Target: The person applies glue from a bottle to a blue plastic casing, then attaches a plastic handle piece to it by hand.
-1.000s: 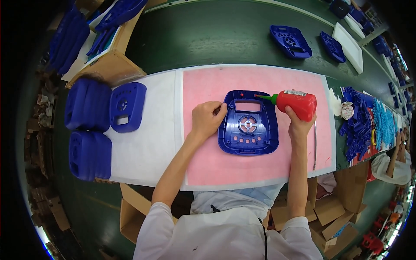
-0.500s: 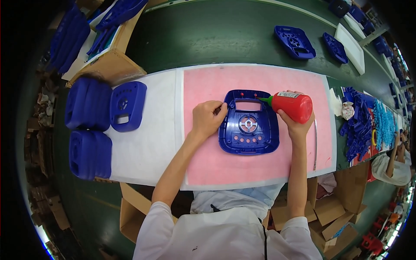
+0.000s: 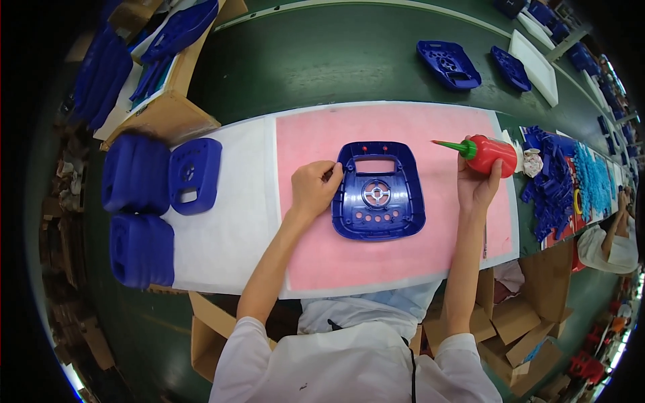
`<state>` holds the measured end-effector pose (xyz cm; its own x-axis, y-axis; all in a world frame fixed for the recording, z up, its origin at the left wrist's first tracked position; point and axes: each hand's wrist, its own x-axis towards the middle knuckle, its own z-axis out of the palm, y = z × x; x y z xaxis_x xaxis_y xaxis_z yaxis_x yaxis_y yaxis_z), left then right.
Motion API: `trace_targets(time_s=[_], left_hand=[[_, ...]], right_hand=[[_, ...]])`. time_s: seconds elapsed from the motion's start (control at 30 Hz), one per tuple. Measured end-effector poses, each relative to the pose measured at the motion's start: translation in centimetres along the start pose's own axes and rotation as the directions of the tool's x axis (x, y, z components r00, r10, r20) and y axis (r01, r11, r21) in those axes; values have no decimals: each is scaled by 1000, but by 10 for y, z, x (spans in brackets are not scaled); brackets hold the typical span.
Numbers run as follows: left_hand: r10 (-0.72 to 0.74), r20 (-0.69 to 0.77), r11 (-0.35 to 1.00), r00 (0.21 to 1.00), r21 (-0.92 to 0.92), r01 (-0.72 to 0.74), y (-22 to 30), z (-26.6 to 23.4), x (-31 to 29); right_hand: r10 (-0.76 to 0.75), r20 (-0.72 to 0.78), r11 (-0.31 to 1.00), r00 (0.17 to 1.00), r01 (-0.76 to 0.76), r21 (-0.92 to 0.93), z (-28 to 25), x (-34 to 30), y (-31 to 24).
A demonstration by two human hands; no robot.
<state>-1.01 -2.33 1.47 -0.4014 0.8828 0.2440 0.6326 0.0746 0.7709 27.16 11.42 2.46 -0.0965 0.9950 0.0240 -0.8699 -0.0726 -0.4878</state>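
On the pink work mat (image 3: 309, 262) lies a blue plastic housing (image 3: 345, 208) with its ribbed inside up. It has a rectangular window, a round grille and a row of small holes. Two red spots show near its far edge. My left hand (image 3: 314, 188) is closed at the housing's left edge, thumb and fingers pinching its rim. To the right, my right hand (image 3: 478, 185) holds a red squeeze bottle (image 3: 492, 156) above the mat. The bottle's green cap and thin red-tipped nozzle point left, apart from the housing.
Stacked blue housings (image 3: 138, 174) stand at left beside a single blue housing (image 3: 196, 176). Two more blue housings (image 3: 449, 65) lie on the green bench beyond, near a white tray (image 3: 535, 67). Blue strips (image 3: 554, 181) and light-blue pieces (image 3: 591, 178) are piled at right. Another person works at far right.
My right hand has moved right with the red bottle, drawing its nozzle away from the housing's far edge. My left hand stays at the housing's left rim.
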Motion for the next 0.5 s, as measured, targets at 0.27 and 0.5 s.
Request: trace_targets(time_s=[0.27,0.5], left_hand=[[18,39,999,999,27,-19,2,6,3],[17,39,1000,999,-26,-16,-6,3,2]], right_hand=[[346,66,933,936,-335,-134,-12,9,-24],[103,-183,-500,978,-108,-859,31,12,-37]])
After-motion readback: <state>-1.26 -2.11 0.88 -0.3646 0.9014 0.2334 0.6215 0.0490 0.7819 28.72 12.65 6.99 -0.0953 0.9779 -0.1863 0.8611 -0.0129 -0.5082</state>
